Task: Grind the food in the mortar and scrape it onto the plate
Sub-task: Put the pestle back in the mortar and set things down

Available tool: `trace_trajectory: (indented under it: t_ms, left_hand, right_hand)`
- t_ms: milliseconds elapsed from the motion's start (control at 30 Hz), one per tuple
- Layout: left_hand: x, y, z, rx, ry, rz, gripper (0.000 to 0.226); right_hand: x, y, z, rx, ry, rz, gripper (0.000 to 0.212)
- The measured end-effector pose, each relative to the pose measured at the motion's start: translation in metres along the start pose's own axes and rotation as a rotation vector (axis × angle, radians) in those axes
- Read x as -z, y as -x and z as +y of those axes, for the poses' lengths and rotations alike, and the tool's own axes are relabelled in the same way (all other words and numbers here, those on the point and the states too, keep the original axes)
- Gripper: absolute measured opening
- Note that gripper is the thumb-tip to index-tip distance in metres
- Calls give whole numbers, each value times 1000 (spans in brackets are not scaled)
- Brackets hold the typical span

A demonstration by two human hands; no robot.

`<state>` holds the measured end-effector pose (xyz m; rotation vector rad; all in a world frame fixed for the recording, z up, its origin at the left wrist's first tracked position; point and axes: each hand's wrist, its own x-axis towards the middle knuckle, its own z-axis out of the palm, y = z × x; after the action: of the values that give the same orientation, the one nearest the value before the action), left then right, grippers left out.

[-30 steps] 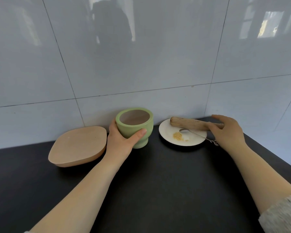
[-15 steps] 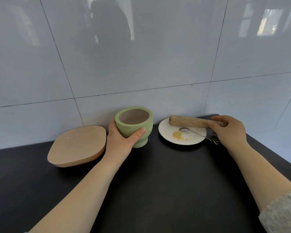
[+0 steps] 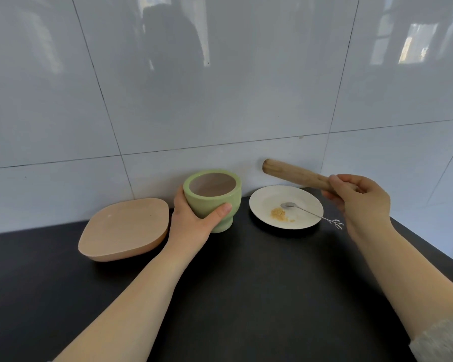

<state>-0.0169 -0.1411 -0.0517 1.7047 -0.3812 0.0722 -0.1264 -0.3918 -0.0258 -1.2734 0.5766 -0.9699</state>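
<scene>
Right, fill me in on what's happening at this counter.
A person is working at a dark counter. The left hand holds the green mortar upright. The right hand grips a wooden pestle, held in the air above the white plate. A little ground food and a small spoon lie on that plate. A tan dish sits left of the mortar.

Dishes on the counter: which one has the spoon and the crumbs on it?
The round white plate, right of the green mortar, holds the spoon and crumbs. The squarish peach dish on the left shows nothing on it.
</scene>
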Motion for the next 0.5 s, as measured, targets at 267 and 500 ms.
trace_trajectory:
  t_ms: [267,500]
  left_hand:
    - [3,2,1,-11,-54,-25,104]
    - [2,2,2,-18,-33,-35,104]
  right_hand:
    - [-37,33,-22,-14,-44,-130,18]
    - [-63,46,-37,110,90,-211,17]
